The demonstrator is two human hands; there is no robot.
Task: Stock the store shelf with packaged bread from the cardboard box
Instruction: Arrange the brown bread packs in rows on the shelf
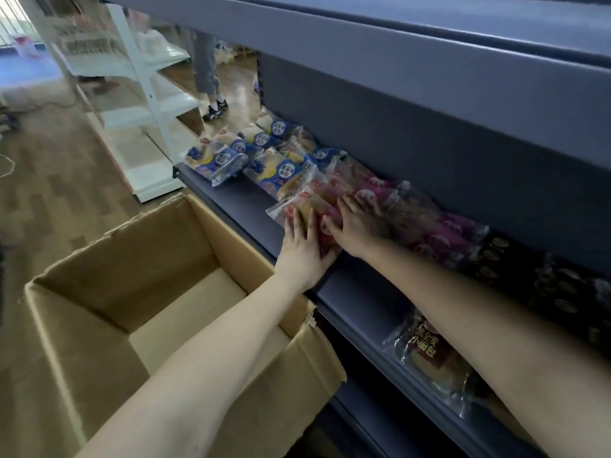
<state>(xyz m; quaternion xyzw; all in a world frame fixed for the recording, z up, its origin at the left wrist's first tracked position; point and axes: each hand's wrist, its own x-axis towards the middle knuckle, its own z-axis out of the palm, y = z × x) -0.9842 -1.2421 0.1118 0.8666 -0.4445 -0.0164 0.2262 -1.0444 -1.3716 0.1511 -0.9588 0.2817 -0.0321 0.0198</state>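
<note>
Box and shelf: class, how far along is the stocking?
Done: blue packs, purple packs and dark packs lie on the shelf; the box shows bare cardboard inside. In hand: the left hand and right hand press on red packs. Left: probably only straightening.

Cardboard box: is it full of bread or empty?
Looks empty: the cardboard box stands open and its bare floor shows, though an arm hides part.
</note>
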